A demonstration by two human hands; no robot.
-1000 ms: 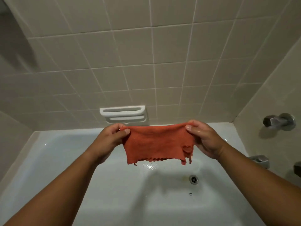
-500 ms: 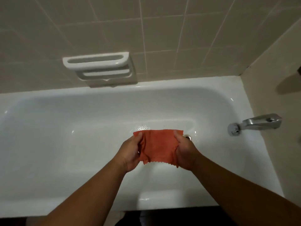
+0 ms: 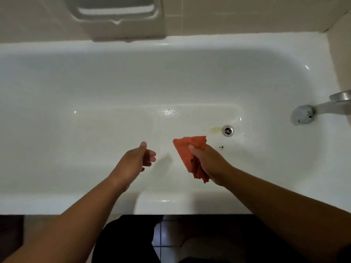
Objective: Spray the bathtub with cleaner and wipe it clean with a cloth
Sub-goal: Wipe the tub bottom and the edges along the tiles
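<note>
The white bathtub point(image 3: 95, 88) fills the view below me. My right hand point(image 3: 210, 164) grips a bunched orange cloth point(image 3: 187, 150) above the tub floor, a little left of the drain point(image 3: 227, 130). The cloth hangs partly folded, its frayed end drooping under my palm. My left hand point(image 3: 139, 158) hovers over the tub floor to the left of the cloth, holding nothing, fingers loosely curled. A yellowish stain point(image 3: 215, 130) lies beside the drain and a small dark speck point(image 3: 221, 148) sits just below it. No spray bottle is in view.
A metal spout point(image 3: 303, 113) juts from the right wall over the tub end. A white soap dish point(image 3: 117, 14) is fixed to the tiled back wall above the rim. The tub's near rim point(image 3: 171, 205) runs in front of my dark-clothed legs.
My left hand has let go of the cloth and moved left. The right hand alone now holds it, bunched. My view has tilted further down over the tub.
</note>
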